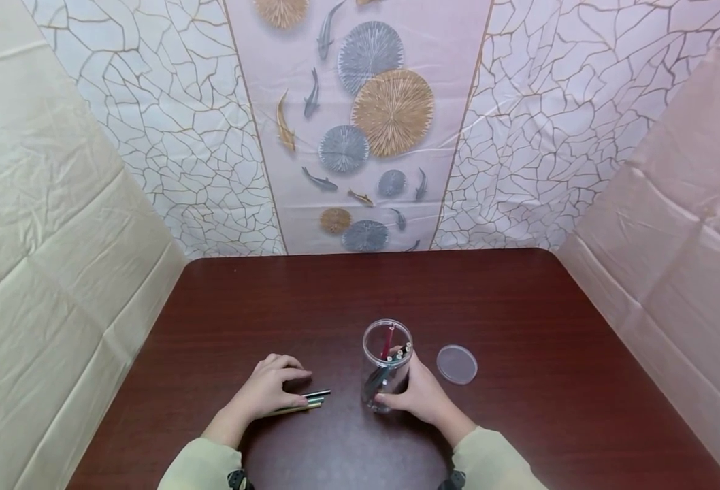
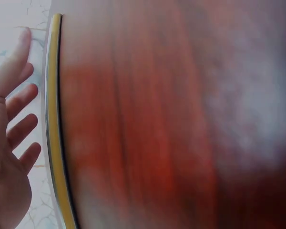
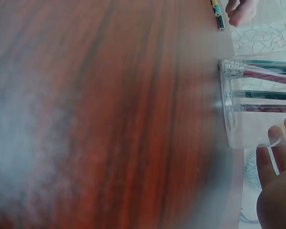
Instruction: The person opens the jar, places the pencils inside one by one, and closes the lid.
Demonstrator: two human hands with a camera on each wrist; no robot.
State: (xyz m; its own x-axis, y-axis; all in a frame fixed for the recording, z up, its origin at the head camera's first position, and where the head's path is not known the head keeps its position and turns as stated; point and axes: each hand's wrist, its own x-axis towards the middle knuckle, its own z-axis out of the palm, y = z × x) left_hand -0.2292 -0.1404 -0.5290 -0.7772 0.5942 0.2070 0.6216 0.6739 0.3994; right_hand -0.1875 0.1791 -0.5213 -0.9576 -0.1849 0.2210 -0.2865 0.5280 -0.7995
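Observation:
A clear plastic jar (image 1: pixel 370 361) stands on the table, with several pencils inside, a red pencil (image 1: pixel 388 342) among dark ones. My right hand (image 1: pixel 420 393) grips the jar's right side; in the right wrist view, fingers (image 3: pixel 274 157) lie against the see-through wall. To the left, my left hand (image 1: pixel 266 386) hovers over loose pencils on the table, its fingers loosely spread. These include a yellow pencil (image 1: pixel 303 409), a green one and a dark pencil (image 1: pixel 320 393). Up close, the left wrist view shows the yellow pencil (image 2: pixel 56 119) apart from the spread fingers.
A round translucent lid (image 1: pixel 456 365) lies flat to the right of the jar. The dark reddish-brown table (image 1: pixel 262 292) reaches back to a patterned cloth backdrop (image 1: pixel 360 197). Pale cloth walls (image 1: pixel 60 272) flank it on both sides.

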